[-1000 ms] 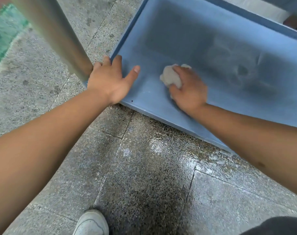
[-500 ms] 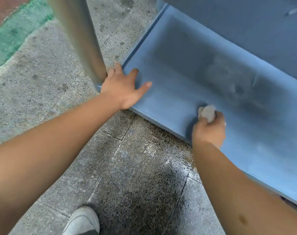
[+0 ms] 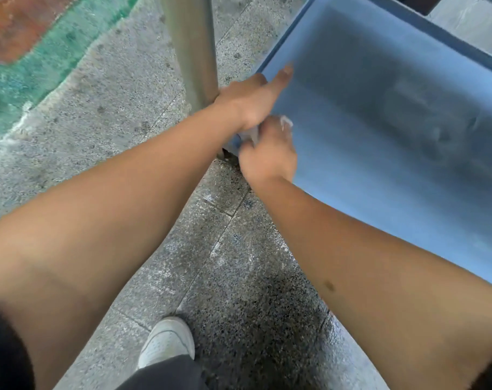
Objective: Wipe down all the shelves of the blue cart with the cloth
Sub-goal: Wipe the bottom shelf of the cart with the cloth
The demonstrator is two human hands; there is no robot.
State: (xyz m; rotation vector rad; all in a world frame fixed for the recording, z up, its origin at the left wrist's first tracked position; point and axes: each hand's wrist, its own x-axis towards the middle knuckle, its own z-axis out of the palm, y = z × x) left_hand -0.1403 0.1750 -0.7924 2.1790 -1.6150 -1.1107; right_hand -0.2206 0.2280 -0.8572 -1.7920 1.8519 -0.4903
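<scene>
Head view, left to right. Far left of both hands: green and red painted floor (image 3: 28, 52), then grey speckled paving (image 3: 104, 114). Just left of the left hand (image 3: 250, 99): upright metal post (image 3: 192, 46) of the blue cart, touching the knuckles. Left hand laid flat on the shelf's near-left corner, fingers spread open and pointing away, thumb stretched along the left rim; gripping nothing. Directly below it, right hand (image 3: 267, 156) closed around the whitish cloth (image 3: 284, 123), bunched small, blurred, only a scrap peeking out above the knuckles, pressed to the near-left corner of the shelf and touching the left wrist. Right of both hands: blue shelf (image 3: 393, 136), shallow tray with raised rim, dull and streaked, darker smudged patch toward the far right, broad bare surface open that way. Below the hands: wet dark tiles (image 3: 253, 291), white shoe (image 3: 168, 342). Forearms converging from the lower corners.
</scene>
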